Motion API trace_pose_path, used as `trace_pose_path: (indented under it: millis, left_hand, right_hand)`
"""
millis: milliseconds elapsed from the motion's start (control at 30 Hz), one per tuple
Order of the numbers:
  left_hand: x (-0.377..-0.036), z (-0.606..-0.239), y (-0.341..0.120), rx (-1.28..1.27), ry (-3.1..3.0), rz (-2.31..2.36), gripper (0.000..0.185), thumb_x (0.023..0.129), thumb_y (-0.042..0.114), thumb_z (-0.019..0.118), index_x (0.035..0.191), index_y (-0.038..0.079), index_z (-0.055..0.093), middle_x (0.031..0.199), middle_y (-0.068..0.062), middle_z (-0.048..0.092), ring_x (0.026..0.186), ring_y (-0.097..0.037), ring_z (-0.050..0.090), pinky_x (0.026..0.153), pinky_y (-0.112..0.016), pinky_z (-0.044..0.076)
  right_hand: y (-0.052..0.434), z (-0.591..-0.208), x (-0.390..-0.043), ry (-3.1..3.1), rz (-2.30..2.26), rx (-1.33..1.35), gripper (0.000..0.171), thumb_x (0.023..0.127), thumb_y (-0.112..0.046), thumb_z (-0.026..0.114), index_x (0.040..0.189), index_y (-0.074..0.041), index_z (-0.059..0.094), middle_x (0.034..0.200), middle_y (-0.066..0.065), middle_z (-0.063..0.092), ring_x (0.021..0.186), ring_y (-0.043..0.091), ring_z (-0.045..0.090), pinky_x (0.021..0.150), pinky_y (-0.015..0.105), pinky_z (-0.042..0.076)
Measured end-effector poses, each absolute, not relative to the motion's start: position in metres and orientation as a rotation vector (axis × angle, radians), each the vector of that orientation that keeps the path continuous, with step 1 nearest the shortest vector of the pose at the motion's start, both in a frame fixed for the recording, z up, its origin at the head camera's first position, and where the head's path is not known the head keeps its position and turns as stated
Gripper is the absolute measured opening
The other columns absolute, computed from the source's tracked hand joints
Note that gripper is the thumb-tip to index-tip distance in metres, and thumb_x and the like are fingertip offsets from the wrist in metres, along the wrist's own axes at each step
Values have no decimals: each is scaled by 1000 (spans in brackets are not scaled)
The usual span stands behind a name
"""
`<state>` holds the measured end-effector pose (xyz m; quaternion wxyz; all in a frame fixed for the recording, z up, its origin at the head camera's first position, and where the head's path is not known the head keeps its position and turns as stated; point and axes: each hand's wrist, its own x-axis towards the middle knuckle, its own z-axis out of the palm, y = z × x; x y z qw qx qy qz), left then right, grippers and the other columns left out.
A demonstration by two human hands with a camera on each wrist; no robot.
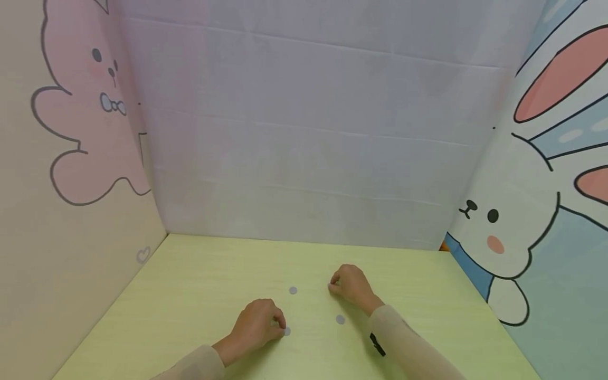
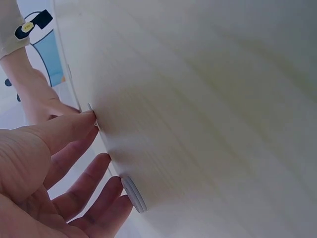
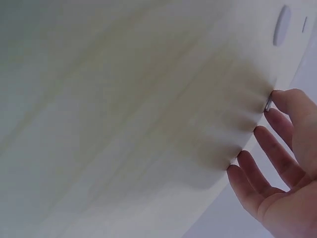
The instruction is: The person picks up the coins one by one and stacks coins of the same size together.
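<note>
Grey, flat round discs lie on the pale green table (image 1: 190, 285); left hand (image 1: 256, 327) fingertips touch one disc (image 1: 287, 331), right hand (image 1: 350, 285) pinches another (image 1: 330, 286) w/ thumb & forefinger; wrist cams show the fingers spread; head cam hides that.

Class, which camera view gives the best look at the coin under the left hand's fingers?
The left wrist view: the coin fills the foreground at the left hand's fingertips, its thick edge plain. The head view shows it as a small grey disc half hidden by the fingers. In the right wrist view I cannot tell which disc it is.
</note>
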<state>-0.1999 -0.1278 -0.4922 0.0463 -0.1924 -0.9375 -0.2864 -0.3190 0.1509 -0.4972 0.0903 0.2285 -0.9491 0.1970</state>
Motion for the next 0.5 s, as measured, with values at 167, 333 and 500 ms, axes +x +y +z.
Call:
trace_pose_path:
  millis: [167, 333, 500]
  left_hand:
    - [-200, -493, -128, -588, -2865, -880, 14, 79, 17, 94, 76, 23, 82, 83, 11, 62, 81, -8, 55, 74, -33, 52]
    - [-200, -493, -128, -591, -2858, -878, 14, 78, 17, 94, 77, 23, 82, 81, 12, 61, 80, -8, 54, 71, -31, 50]
    - [-199, -493, -128, -596, -2851, -867, 14, 78, 17, 94, 77, 23, 82, 81, 11, 62, 79, -8, 53, 71, -30, 49]
  right_hand:
    - [152, -497, -315, -2812, 629, 696, 8, 87, -15, 88, 84, -9, 83, 88, 4, 74, 84, 24, 70, 81, 44, 60]
    - [150, -494, -305, -2814, 691, 725, 8, 88, -16, 88, 86, -10, 83, 89, 3, 76, 84, 23, 70, 79, 43, 60]
    - [146, -492, -296, -2816, 724, 759, 6, 90, -17, 86, 91, -10, 84, 93, 3, 77, 86, 21, 70, 78, 41, 59]
